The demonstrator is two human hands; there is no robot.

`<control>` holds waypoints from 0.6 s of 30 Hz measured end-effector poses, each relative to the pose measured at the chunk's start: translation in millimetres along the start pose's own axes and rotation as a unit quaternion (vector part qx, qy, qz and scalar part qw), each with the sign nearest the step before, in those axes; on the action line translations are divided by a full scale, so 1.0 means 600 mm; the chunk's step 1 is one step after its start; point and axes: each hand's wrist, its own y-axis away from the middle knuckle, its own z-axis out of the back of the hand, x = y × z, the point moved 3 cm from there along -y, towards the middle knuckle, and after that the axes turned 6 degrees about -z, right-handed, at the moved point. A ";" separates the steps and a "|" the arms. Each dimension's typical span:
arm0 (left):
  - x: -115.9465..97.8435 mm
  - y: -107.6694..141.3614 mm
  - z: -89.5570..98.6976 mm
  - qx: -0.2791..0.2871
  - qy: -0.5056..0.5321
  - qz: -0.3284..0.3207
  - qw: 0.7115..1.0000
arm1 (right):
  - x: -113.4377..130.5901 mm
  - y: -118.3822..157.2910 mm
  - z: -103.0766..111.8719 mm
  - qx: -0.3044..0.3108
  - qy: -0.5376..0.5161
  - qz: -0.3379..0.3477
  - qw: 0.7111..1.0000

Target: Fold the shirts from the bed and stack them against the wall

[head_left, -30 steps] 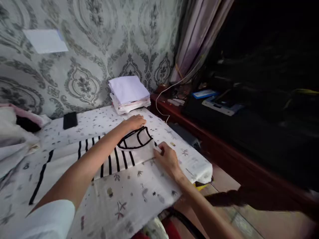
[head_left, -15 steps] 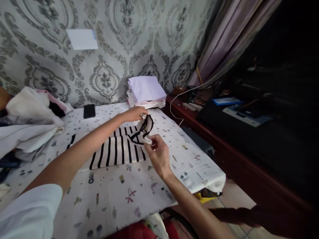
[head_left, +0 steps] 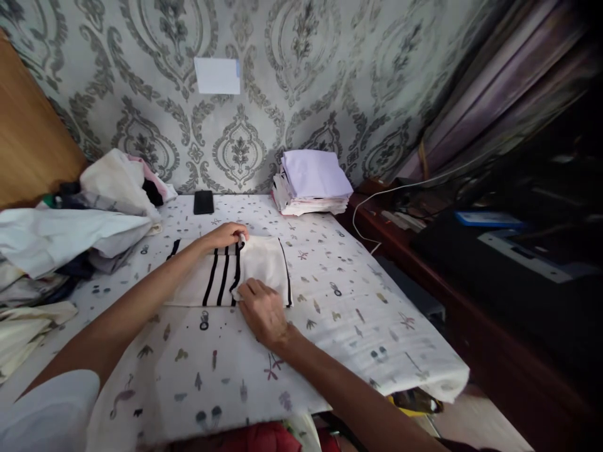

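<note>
A white garment with black stripes [head_left: 264,260] lies on the patterned tablecloth [head_left: 282,370], its right part folded over toward the left. My left hand [head_left: 225,235] pinches the far corner of the folded-over edge. At the near corner of that same edge, my right hand [head_left: 264,309] is closed on the fabric, knuckles up. Black stripes show on the flat left part, and the turned-over part is plain with a black border at its right fold. My left forearm crosses over the garment's left end and hides some of it.
A stack of folded cloth [head_left: 313,176] with a lilac piece on top stands at the back. Nearby is a black phone-like object [head_left: 203,202]. Heaped clothes [head_left: 113,188] fill the left side. A dark red cabinet [head_left: 396,232] and a white cable [head_left: 358,216] border the right.
Both hands have moved left and brought the garment's right end over onto its striped middle. The lifted, bunched edge now lies flat. The camera view has turned left.
</note>
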 end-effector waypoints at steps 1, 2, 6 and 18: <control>-0.004 0.001 0.002 -0.002 0.005 0.011 1.000 | -0.001 0.002 -0.001 -0.009 0.000 0.001 1.000; -0.009 0.002 0.004 -0.007 0.011 0.025 1.000 | -0.002 0.003 -0.003 -0.017 0.000 0.002 1.000; -0.028 0.008 0.005 -0.038 0.046 0.074 0.995 | -0.002 0.005 -0.007 -0.043 -0.004 0.014 0.999; 0.000 0.004 -0.007 -0.118 0.051 0.184 0.975 | -0.002 0.004 -0.003 -0.031 -0.023 0.014 0.999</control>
